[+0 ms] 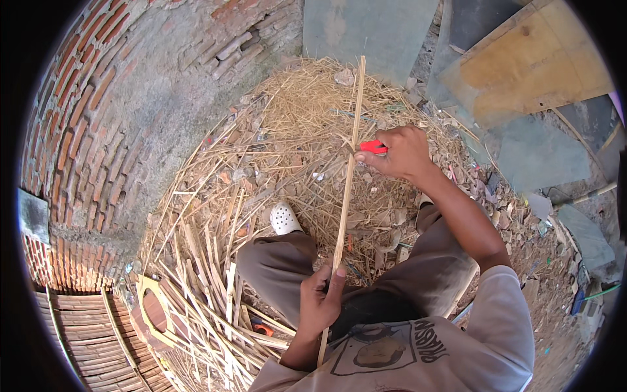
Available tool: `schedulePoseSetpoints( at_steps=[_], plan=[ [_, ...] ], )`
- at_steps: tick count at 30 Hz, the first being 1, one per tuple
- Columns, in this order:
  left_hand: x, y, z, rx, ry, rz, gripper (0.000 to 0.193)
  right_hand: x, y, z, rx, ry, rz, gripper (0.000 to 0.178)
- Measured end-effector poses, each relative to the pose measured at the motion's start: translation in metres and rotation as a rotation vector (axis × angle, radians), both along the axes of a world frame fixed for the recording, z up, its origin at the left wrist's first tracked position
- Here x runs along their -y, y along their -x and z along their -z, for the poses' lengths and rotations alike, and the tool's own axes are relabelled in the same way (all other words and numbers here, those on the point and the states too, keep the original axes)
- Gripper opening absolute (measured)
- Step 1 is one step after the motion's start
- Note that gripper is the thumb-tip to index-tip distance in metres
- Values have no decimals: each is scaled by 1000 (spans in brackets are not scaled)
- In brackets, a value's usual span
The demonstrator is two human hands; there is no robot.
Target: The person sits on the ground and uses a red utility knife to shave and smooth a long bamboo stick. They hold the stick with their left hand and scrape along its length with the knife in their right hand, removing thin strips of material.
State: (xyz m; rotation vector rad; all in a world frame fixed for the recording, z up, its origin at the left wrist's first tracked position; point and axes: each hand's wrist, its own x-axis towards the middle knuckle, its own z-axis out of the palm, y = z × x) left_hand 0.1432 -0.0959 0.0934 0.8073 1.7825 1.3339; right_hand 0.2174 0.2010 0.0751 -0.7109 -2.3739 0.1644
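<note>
Between the thumb and fingers of the left hand (318, 302), a long bamboo strip (349, 196) is pinched near its lower end. Farther up it, the fingers of the right hand (401, 151) wrap round a red-handled knife (373, 147), its blade crossing the strip. Left of the left fingers lies a heap of split strips (212, 287).

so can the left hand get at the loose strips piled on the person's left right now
Probably, once freed: the left hand is closed around the long strip, but the loose strips lie close by on its left, with nothing apparent blocking the way.
</note>
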Motion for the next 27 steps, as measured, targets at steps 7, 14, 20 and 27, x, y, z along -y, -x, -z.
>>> schedulePoseSetpoints(
  at_steps=[7,14,20,27],
  plan=[
    [16,-7,-4,2,3,60,27,-31,-5,-10,86,32,98,68],
    [36,-10,0,-24,115,111,29,-65,-13,-8,132,123,160,75],
    [69,-24,1,243,106,232,31,-140,-59,7,97,475,569,82],
    [38,8,24,461,84,121,37,-64,-54,-4,324,509,375,81]
  ],
)
